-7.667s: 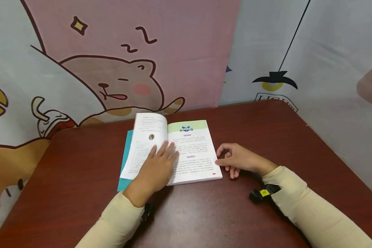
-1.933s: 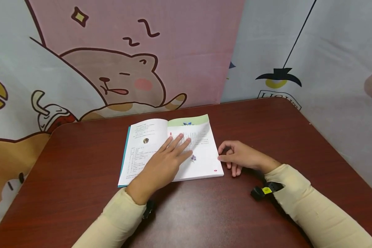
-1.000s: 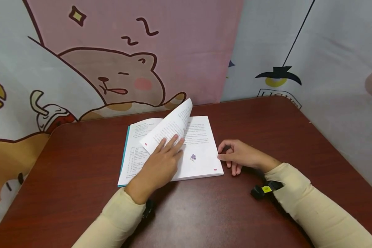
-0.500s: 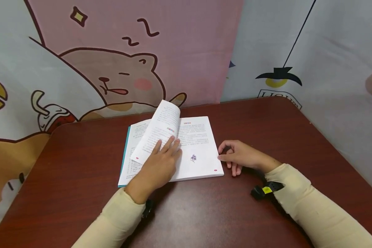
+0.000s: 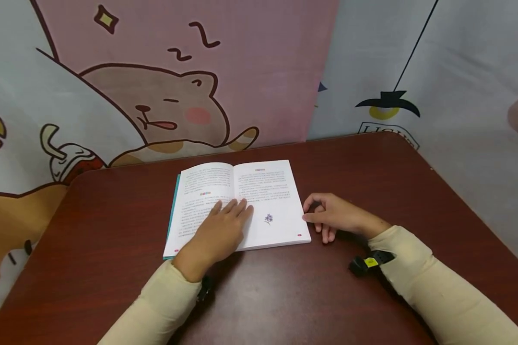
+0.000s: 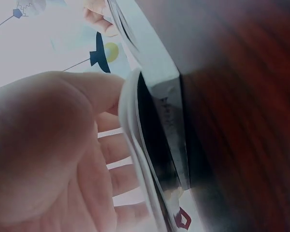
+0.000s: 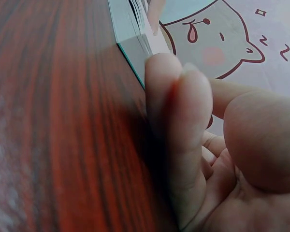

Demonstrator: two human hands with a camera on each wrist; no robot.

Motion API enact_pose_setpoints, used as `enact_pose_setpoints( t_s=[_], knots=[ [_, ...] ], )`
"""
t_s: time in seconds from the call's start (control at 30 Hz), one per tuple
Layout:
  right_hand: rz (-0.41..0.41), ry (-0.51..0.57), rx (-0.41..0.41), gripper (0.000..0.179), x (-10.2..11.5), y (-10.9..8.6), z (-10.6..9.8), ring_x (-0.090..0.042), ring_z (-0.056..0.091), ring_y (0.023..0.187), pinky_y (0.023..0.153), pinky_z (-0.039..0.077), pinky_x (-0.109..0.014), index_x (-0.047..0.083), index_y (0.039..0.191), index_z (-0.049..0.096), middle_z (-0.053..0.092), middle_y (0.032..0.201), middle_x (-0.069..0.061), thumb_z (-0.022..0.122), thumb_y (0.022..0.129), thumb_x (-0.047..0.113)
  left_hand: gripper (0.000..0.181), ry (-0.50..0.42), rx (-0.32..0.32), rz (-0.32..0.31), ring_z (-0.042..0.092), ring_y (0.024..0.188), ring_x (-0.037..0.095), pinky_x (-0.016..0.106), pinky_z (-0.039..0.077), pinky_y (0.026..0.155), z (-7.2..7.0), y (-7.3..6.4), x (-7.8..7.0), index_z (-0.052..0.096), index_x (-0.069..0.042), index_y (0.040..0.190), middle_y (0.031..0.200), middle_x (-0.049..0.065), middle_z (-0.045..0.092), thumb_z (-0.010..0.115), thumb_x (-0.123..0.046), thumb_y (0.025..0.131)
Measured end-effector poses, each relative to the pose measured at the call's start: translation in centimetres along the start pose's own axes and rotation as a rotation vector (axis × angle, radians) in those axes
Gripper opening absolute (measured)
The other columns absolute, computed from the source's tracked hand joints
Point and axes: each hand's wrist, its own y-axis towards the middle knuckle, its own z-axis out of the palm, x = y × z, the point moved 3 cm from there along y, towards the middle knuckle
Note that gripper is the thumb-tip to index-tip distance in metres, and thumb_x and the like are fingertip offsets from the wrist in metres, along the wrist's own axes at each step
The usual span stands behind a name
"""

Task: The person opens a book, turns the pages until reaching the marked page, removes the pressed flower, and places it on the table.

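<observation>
An open book (image 5: 280, 203) with printed pages lies flat on the table, a teal cover edge (image 5: 171, 225) showing along its left side. My left hand (image 5: 222, 232) rests across the lower middle of the spread, fingers extended over the gutter. In the left wrist view, that hand (image 6: 63, 154) is beside the curved page edges (image 6: 140, 140). At the book's right edge is my right hand (image 5: 334, 215), its fingers loosely bent and its thumb tip at the page edge. No paper shows between the fingers of that hand (image 7: 222, 154) in the right wrist view.
The dark red-brown wooden table (image 5: 112, 239) extends around the book. A cloth backdrop (image 5: 280, 76) with cartoon drawings hangs behind it. Black straps with small devices, such as the wrist device (image 5: 362, 264) on the right, sit on both wrists.
A raised page has swung from right to left and now lies flat on the left side. My left hand has drawn slightly left and back. My right hand stays in place.
</observation>
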Motion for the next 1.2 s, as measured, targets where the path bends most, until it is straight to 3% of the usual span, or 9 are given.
enact_pose_setpoints(
  t_s=[0.17, 0.3, 0.5, 0.7, 1.2],
  knots=[
    [0.003, 0.005, 0.004, 0.032, -0.01, 0.01, -0.04, -0.023, 0.065, 0.044, 0.042, 0.054, -0.035, 0.005, 0.116, 0.052, 0.059, 0.068, -0.011, 0.068, 0.095, 0.022, 0.05, -0.02, 0.011, -0.008, 0.044, 0.143, 0.032, 0.059, 0.031, 0.117, -0.13, 0.05, -0.11, 0.049, -0.012, 0.148, 0.155, 0.012, 0.046, 0.057, -0.023, 0.1],
    [-0.002, 0.006, 0.006, 0.032, 0.0, 0.01, -0.01, -0.022, 0.065, 0.045, 0.043, 0.054, -0.035, 0.004, 0.116, 0.052, 0.059, 0.068, -0.011, 0.068, 0.095, 0.022, 0.058, -0.065, 0.053, -0.025, 0.04, 0.146, 0.032, 0.064, 0.028, 0.116, 0.02, 0.11, -0.19, 0.045, -0.021, 0.152, 0.159, 0.01, 0.041, 0.055, -0.044, 0.1],
    [-0.002, -0.001, -0.001, 0.032, 0.22, 0.02, 0.04, -0.023, 0.065, 0.045, 0.042, 0.054, -0.035, 0.005, 0.116, 0.052, 0.059, 0.068, -0.01, 0.068, 0.095, 0.023, 0.079, -0.13, 0.086, -0.024, 0.033, 0.15, 0.034, 0.071, 0.025, 0.113, -0.11, -0.03, -0.43, 0.041, -0.03, 0.154, 0.163, 0.004, 0.035, 0.056, -0.071, 0.088],
    [0.002, 0.002, -0.002, 0.031, 0.42, -0.04, 0.11, -0.023, 0.065, 0.045, 0.042, 0.053, -0.034, 0.005, 0.116, 0.052, 0.059, 0.068, -0.01, 0.068, 0.095, 0.022, 0.083, -0.124, 0.075, -0.003, 0.033, 0.149, 0.035, 0.072, 0.025, 0.112, -0.17, -0.11, -0.47, 0.042, -0.031, 0.153, 0.162, 0.005, 0.036, 0.06, -0.073, 0.083],
    [0.012, 0.008, -0.003, 0.032, 0.15, -0.08, 0.01, -0.023, 0.065, 0.045, 0.043, 0.054, -0.034, 0.005, 0.117, 0.052, 0.059, 0.068, -0.011, 0.068, 0.096, 0.022, 0.068, -0.102, 0.039, 0.03, 0.039, 0.146, 0.036, 0.073, 0.029, 0.11, -0.01, 0.05, -0.46, 0.048, -0.032, 0.149, 0.159, 0.007, 0.042, 0.061, -0.063, 0.09]
  ],
)
